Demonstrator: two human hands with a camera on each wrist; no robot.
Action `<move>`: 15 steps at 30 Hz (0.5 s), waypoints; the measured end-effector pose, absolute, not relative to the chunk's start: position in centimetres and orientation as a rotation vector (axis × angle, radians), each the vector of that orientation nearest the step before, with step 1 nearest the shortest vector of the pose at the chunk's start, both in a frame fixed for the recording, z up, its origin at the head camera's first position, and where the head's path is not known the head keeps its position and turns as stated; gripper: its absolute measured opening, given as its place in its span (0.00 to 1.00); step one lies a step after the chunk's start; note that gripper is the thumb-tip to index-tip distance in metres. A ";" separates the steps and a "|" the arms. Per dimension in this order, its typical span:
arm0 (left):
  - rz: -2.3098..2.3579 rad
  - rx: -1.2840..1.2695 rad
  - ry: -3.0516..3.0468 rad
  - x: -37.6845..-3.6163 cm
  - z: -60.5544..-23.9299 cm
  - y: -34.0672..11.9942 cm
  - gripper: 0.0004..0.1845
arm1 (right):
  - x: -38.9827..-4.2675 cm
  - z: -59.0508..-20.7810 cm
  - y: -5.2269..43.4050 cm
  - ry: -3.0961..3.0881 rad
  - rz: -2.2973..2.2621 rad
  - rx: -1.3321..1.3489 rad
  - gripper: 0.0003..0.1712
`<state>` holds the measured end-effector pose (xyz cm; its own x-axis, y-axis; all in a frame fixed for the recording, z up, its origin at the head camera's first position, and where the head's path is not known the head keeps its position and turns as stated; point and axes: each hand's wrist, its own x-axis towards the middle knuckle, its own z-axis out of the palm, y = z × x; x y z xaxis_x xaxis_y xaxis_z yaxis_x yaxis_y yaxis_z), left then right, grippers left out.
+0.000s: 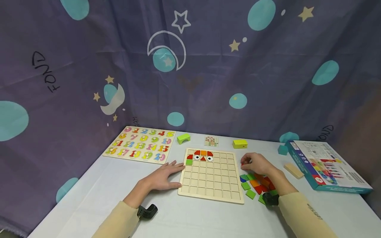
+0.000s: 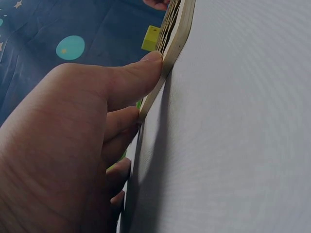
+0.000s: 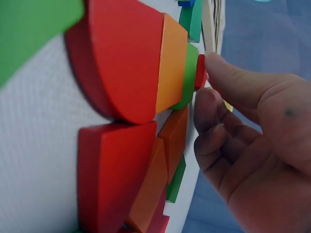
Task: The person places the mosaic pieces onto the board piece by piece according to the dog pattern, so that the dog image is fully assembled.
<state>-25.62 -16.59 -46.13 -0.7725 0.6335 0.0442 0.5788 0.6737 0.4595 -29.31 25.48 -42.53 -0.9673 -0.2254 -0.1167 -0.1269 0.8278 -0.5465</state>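
A wooden grid board (image 1: 212, 177) lies on the white table. Near its top left sit several colored pieces: an orange square (image 1: 203, 153), red pieces, two white eye pieces and a green square (image 1: 189, 162). My left hand (image 1: 163, 177) rests at the board's left edge, fingers spread; the left wrist view shows the thumb (image 2: 138, 80) against that edge. Right of the board, my right hand (image 1: 258, 164) pinches a small red block (image 3: 200, 73) between thumb and fingers. Loose green, orange, red and blue blocks (image 1: 250, 194) lie just below this hand, partly hidden by the forearm.
A number puzzle board (image 1: 140, 144) lies at the back left. Behind the grid board are a green arch block (image 1: 183, 138), a pattern card (image 1: 211, 141) and a yellow block (image 1: 239, 144). To the right are a teal block (image 1: 282, 150), a wooden plank (image 1: 293, 171) and a box (image 1: 330, 165).
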 end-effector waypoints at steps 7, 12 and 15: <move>0.689 1.010 2.763 -25.6 -46.2 -16.5 0.39 | -29.2 -42.9 25.6 2.844 -0.833 -0.267 0.10; 0.678 1.010 2.769 -25.7 -46.2 -16.5 0.39 | -29.1 -42.7 25.5 2.846 -0.848 -0.274 0.12; 0.685 1.018 2.763 -25.7 -46.1 -16.6 0.39 | -29.1 -42.7 25.4 2.844 -0.848 -0.281 0.10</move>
<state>-25.69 -16.61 -46.12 -0.7670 0.6401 0.0445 0.5868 0.6716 0.4523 -29.11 25.40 -42.66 -0.9694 -0.2245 -0.0993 -0.1335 0.8215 -0.5543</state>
